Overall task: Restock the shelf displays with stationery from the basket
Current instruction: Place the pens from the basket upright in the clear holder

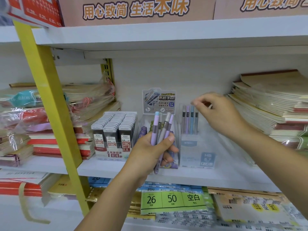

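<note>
My left hand (pixel 150 151) grips a bunch of pastel lead tubes (pixel 162 129), purple, grey and blue-capped, held upright in front of the middle shelf. To its right a clear display box (pixel 197 147) holds several of the same tubes (pixel 190 120) standing at its back. My right hand (pixel 216 112) hovers just above those tubes with its fingers loosely bent and the fingertips close together; nothing shows between them. Another clear box (pixel 143 124) with purple and green items stands behind my left hand. The basket is not in view.
A box of black 0.5 lead cases (pixel 115 130) stands left of my hand. Stacks of notebooks (pixel 270 104) fill the right of the shelf, with wrapped notebooks (pixel 41 124) at the left. A yellow post (pixel 50 100) slants down the left. Packs of paper (pixel 173 200) lie on the shelf below.
</note>
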